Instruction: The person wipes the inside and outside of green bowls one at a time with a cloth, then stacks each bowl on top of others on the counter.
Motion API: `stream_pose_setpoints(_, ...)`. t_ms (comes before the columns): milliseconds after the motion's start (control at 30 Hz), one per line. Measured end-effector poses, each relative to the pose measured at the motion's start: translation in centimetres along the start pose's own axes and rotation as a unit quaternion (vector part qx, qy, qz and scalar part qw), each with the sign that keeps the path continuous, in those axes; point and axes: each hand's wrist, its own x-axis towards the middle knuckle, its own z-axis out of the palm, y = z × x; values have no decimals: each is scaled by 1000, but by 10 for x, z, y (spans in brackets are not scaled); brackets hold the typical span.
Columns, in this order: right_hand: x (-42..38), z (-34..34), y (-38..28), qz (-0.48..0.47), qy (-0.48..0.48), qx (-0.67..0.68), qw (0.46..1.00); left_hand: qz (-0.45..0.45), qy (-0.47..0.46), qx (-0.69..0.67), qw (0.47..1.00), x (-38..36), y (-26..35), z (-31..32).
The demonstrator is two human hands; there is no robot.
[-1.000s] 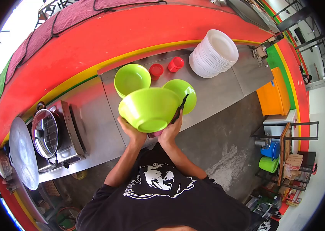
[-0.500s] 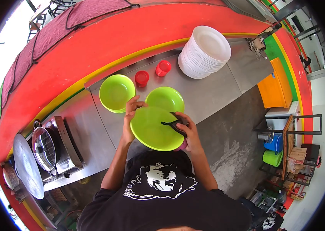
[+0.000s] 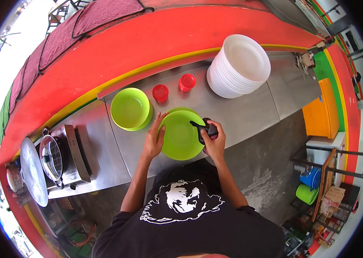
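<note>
A lime-green bowl is in front of me, facing up, overlapping another green bowl whose far rim shows behind it. My left hand holds its left rim, thumb over the edge and fingers stretched along the outside. At the right rim, my right hand is closed on a black item with a pinkish part below; a thin black end reaches over the bowl. I cannot make out its kind. Left of the bowl stands a stack of green bowls.
Two red containers and a tall stack of white plates stand on the steel counter. A lidded pan and a stove are at left. Red wall runs behind; an orange bin and shelf are at right.
The green bowl has moved away from my body, lower over the bowl behind it, and now looks less tilted. Both hands moved with it.
</note>
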Motion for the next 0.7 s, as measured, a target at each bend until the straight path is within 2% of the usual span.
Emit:
stream_pose_setpoints(100, 16, -2, 14, 11, -56, -19, 998, -14, 32, 73, 997, -4, -10, 10)
stream_pose_setpoints(200, 29, 0, 24, 6, -90, -26, 996, -125, 45, -6, 991, -10, -3, 19)
stream_pose_setpoints(300, 42, 5, 28, -23, -106, -22, 994, -173, 65, -12, 983, -13, 0, 24)
stream_pose_setpoints(500, 57, 17, 41, -131, -85, -27, 987, -109, 142, 6, 984, -18, -11, 38)
stream_pose_setpoints(700, 68, 26, 46, -200, -65, -48, 977, -134, 197, 6, 971, -24, -14, 51)
